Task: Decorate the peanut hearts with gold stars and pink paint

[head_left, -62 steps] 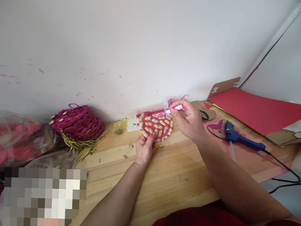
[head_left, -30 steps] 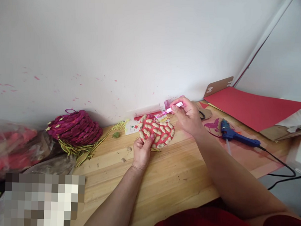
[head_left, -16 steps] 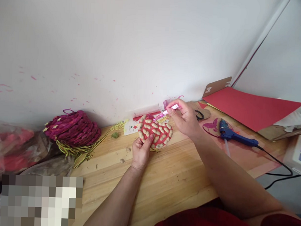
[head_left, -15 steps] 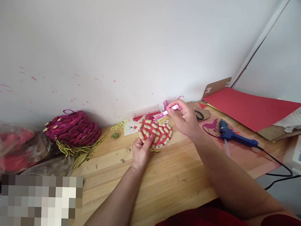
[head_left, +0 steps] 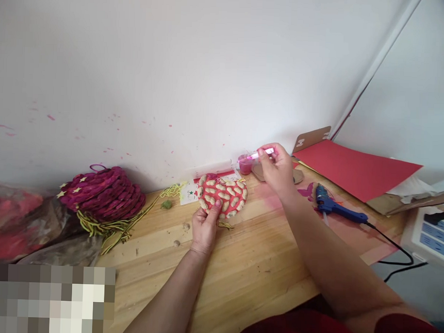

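Observation:
My left hand (head_left: 206,226) grips a round red disc covered with peanuts (head_left: 224,192), thumb on its face and fingers behind it. Pink colour marks the upper edge of the disc. In my right hand (head_left: 278,168) is a paintbrush (head_left: 263,153) with a white handle, pinched between thumb and fingers. Its pink tip points left, over or beside a small clear cup of pink paint (head_left: 245,165) that stands by the wall. I cannot tell whether the tip touches the paint. Yellow-green yarn strands show under the disc.
A stack of magenta braided discs with yellow stars (head_left: 108,194) and a plastic bag (head_left: 12,217) lie left. On the right are a blue glue gun (head_left: 342,207) with a black cord, red card sheets (head_left: 356,169) and a white power strip (head_left: 429,237). A green yarn ball (head_left: 166,204) sits behind.
My right hand has taken the brush off the disc and across to the paint cup. My left hand still holds the disc. The whole view has shifted slightly.

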A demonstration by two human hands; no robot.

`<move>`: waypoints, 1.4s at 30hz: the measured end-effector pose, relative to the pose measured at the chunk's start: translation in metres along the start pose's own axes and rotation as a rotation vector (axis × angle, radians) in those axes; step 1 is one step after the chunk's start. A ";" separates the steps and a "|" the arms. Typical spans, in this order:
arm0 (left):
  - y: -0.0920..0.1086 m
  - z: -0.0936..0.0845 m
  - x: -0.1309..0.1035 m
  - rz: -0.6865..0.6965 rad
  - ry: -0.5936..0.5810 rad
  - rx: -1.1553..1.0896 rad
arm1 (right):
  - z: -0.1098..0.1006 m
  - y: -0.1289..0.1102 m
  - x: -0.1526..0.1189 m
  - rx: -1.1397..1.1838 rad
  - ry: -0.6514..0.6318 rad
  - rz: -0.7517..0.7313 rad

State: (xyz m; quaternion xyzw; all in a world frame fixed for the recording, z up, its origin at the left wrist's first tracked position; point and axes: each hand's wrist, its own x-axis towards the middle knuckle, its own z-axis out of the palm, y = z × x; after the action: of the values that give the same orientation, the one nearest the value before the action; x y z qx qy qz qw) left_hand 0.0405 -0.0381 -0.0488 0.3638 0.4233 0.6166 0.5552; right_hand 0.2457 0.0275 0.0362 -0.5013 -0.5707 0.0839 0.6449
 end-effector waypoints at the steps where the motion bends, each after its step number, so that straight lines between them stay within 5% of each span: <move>1: 0.001 0.001 0.000 0.000 0.007 -0.003 | 0.000 0.002 0.011 -0.108 0.024 0.012; 3: 0.002 0.003 0.000 -0.004 0.012 -0.010 | 0.003 0.003 0.033 -0.379 -0.016 0.031; 5: 0.002 0.003 0.000 -0.011 0.015 -0.010 | 0.009 0.003 0.053 -0.710 -0.217 0.109; 7: 0.002 0.003 0.000 -0.024 0.021 -0.008 | 0.018 0.005 0.067 -0.808 -0.318 0.147; 15: -0.001 0.001 0.002 -0.015 0.018 0.041 | 0.047 0.031 0.075 -0.964 -0.552 0.176; 24: -0.002 0.002 0.003 0.003 0.010 0.016 | 0.047 0.039 0.071 -0.970 -0.558 0.160; 34: 0.001 0.005 -0.002 -0.014 -0.052 -0.013 | 0.014 0.021 0.067 -0.738 -0.339 0.167; 38: 0.001 0.005 -0.003 -0.046 -0.091 -0.013 | -0.009 0.005 0.048 -0.133 -0.194 0.158; 42: -0.001 0.003 -0.003 -0.023 -0.134 -0.031 | -0.028 -0.017 0.013 0.314 -0.200 0.231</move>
State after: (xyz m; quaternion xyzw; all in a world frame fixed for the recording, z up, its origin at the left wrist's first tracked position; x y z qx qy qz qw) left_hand 0.0439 -0.0407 -0.0488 0.3907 0.3798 0.5909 0.5950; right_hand 0.2649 0.0126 0.0614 -0.4459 -0.5508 0.2944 0.6413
